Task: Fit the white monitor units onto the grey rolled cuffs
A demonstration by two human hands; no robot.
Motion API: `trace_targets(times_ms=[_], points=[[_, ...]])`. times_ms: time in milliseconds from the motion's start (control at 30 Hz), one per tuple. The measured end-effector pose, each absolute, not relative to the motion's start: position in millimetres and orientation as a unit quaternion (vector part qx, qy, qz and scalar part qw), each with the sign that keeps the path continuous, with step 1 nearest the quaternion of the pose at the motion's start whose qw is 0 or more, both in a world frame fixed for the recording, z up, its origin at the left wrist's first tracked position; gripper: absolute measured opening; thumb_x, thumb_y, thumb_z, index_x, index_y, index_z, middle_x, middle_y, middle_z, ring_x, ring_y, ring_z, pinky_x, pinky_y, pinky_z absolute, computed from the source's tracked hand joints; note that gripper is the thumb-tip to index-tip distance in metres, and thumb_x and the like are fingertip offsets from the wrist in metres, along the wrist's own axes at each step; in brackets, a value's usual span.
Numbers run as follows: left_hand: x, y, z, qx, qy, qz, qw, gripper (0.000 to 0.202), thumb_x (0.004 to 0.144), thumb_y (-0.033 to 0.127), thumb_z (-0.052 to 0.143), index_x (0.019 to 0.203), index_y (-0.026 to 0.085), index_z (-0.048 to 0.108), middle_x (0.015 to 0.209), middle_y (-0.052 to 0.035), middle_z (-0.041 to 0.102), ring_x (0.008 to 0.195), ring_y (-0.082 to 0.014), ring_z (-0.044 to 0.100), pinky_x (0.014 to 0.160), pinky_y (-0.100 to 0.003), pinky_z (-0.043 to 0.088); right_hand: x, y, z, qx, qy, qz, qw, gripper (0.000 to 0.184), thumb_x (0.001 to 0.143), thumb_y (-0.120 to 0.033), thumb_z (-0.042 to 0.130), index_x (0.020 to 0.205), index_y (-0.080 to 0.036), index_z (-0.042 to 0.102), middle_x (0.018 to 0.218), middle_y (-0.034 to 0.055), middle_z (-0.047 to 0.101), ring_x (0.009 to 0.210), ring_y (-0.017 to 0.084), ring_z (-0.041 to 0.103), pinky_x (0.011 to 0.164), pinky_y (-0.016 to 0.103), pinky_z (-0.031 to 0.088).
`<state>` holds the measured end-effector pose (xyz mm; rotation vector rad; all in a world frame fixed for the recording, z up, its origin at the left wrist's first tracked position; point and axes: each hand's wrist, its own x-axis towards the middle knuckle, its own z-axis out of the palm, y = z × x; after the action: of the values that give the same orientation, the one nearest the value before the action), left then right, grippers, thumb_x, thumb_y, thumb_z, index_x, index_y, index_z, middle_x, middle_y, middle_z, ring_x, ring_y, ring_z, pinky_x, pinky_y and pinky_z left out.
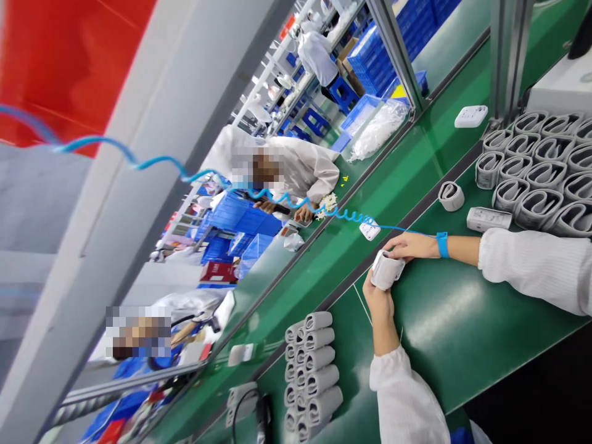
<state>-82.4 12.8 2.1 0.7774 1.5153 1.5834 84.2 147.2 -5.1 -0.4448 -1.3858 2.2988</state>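
Note:
My left hand [378, 301] and my right hand [409, 245] together hold a rolled grey fabric cuff [387, 269] above the green bench top [444, 308]. Its white inner side shows at the open end. A blue wrist strap [443, 244] circles my right wrist, and a coiled blue cord [351, 216] runs from it to a white socket box [370, 230]. Nearest my right hand lie a single rolled cuff [451, 196] and a flat grey-white pack [489, 219].
Several rolled cuffs stand in rows [536, 166] at the right, with more [309, 370] at the bottom. A co-worker in a white coat [300, 169] works across the bench. Blue crates [235, 216] and white shelving stand behind.

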Motion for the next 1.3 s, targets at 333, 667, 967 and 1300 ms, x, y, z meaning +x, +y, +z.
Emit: trace_targets(times_ms=[333, 667, 967, 1300], points=[[-89, 44, -14, 0.367, 0.607, 0.656, 0.258, 0.051, 0.085, 0.040, 0.079, 0.130, 0.018, 0.076, 0.126, -0.0136, 0.079, 0.117, -0.0310, 0.076, 0.103, -0.044, 0.060, 70, 148, 4, -0.243, -0.450, 0.818, 0.265, 0.041, 0.078, -0.038, 0.099, 0.105, -0.017, 0.077, 0.101, 0.0083, 0.083, 0.097, 0.023, 0.081, 0.082, 0.031, 0.072], [-191, 93, -8, 0.596, 0.708, 0.378, 0.033, 0.064, 0.099, 0.039, 0.072, 0.157, 0.018, 0.057, 0.155, -0.0243, 0.060, 0.148, -0.0398, 0.054, 0.124, -0.057, 0.044, 35, 250, 34, -0.338, -0.654, 0.557, 0.385, 0.028, 0.089, -0.041, 0.081, 0.105, -0.019, 0.074, 0.095, 0.0061, 0.077, 0.089, 0.025, 0.075, 0.076, 0.035, 0.068], [-230, 118, -19, 0.541, 0.763, 0.325, 0.139, 0.095, 0.077, 0.049, 0.099, 0.160, 0.030, 0.057, 0.164, -0.0191, 0.061, 0.145, -0.0549, 0.048, 0.119, -0.075, 0.035, -27, 345, 45, -0.365, -0.840, 0.173, 0.363, 0.034, 0.096, -0.016, 0.060, 0.121, -0.013, 0.082, 0.124, 0.0165, 0.080, 0.122, 0.035, 0.070, 0.118, 0.050, 0.052], [-218, 111, -6, 0.643, 0.642, 0.397, 0.129, 0.075, 0.086, 0.047, 0.095, 0.150, 0.022, 0.066, 0.145, -0.0154, 0.068, 0.136, -0.0350, 0.065, 0.119, -0.045, 0.050, -65, 388, 18, -0.334, -0.848, 0.196, 0.362, 0.052, 0.088, -0.010, 0.060, 0.136, -0.011, 0.077, 0.150, 0.0177, 0.071, 0.148, 0.037, 0.059, 0.134, 0.060, 0.040]])
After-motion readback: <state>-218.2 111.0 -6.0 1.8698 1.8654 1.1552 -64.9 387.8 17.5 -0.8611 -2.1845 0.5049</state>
